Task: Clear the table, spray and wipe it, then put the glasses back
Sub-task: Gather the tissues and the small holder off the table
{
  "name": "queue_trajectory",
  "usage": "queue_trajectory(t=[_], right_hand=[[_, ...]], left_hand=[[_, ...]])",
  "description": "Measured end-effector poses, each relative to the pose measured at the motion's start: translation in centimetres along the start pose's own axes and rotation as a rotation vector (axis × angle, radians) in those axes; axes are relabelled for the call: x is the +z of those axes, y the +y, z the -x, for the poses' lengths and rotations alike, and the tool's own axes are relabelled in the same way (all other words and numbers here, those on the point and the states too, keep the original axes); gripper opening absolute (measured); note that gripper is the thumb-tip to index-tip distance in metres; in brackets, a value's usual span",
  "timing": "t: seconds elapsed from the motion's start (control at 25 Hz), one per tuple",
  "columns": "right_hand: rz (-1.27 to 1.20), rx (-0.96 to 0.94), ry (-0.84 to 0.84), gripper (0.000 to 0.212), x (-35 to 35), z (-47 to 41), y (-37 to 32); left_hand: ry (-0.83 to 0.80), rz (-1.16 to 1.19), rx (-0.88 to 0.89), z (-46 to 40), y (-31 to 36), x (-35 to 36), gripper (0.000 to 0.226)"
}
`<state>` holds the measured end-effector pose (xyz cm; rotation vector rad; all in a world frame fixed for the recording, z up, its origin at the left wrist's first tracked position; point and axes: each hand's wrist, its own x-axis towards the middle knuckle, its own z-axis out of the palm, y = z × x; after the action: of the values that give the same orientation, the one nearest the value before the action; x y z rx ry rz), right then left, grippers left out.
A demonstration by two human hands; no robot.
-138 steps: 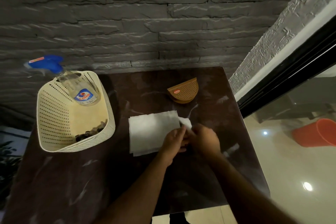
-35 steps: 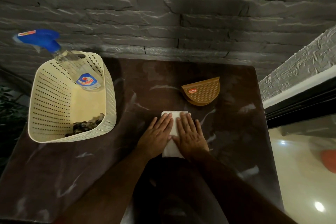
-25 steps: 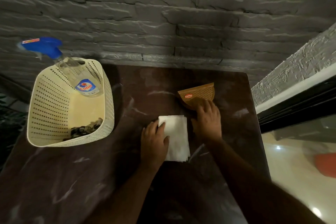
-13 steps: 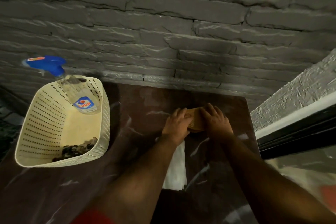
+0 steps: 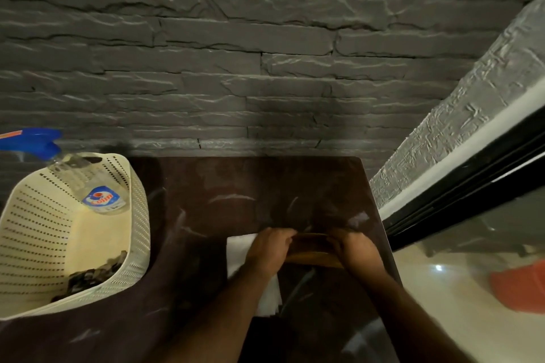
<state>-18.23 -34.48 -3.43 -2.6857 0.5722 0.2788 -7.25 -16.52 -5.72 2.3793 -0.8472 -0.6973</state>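
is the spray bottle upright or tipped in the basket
Tipped. The spray bottle leans against the basket's far wall, its blue trigger head poking out over the rim.

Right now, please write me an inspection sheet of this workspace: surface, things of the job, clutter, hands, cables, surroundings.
Surface: dark marbled table, glossy, pale streaks.
Job's things: spray bottle with blue trigger leans in the cream basket; folded white tissue lies flat, partly under the left arm; no glasses seen.
Clutter: brown holder held between both hands; small dark items in the basket's near corner, too blurred to name.
Hands: left hand and right hand grip the holder's ends.
Cables: nothing seen.
Surroundings: grey stone wall behind; dark window frame right; orange tub on the floor.
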Motion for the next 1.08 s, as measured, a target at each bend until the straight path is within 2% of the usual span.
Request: queue_trajectory(t=[0.16, 0.24, 0.32, 0.36, 0.44, 0.52, 0.64, 0.8, 0.88, 0.96, 1.08], right_hand=[[-0.027, 0.023, -0.044, 0.025, -0.1, -0.6, -0.2], [-0.049, 0.023, -0.038, 0.032, -0.6, -0.1, -0.3], [-0.093, 0.052, 0.115, 0.040, -1.4, 0.6, -0.7], [-0.096, 0.080, 0.226, 0.038, -1.9, 1.0, -1.2], [-0.099, 0.112, 0.368, 0.030, -2.3, 1.7, -3.6], [-0.179, 0.090, 0.344, 0.023, -1.7, 2.4, -7.3], [-0.292, 0.048, 0.204, 0.022, 1.5, 3.4, -11.9], [-0.370, 0.107, 0.062, 0.038, 5.0, 4.1, -13.3], [-0.424, 0.169, 0.035, 0.048, 5.5, 4.3, -13.2], [-0.545, 0.262, -0.013, 0.070, 5.1, 4.2, -13.0], [-0.953, 0.316, -0.181, 0.098, 3.2, 4.0, -12.3]], left_hand=[[0.057, -0.038, 0.011, 0.3, -1.1, 0.5, 0.035], [0.226, -0.083, -0.074, 1.5, -2.5, 0.2, 0.033], [0.462, -0.107, -0.225, 3.3, -5.3, -0.3, 0.037], [0.530, -0.080, -0.340, 4.3, -6.9, -0.6, 0.038], [0.435, -0.029, -0.608, 6.0, -8.7, -0.8, 0.047], [0.333, 0.030, -0.722, 6.6, -8.5, -0.7, 0.055], [0.321, 0.200, -0.740, 5.8, -7.5, -0.8, 0.035], [0.207, 0.281, -0.725, 6.0, -6.3, -2.1, 0.015], [0.233, 0.554, -0.681, 7.0, -5.3, -2.8, 0.009], [0.184, 0.997, -0.654, 7.9, -4.4, -3.7, 0.009], [0.046, 1.496, -0.538, 9.2, -2.6, -5.9, 0.018]])
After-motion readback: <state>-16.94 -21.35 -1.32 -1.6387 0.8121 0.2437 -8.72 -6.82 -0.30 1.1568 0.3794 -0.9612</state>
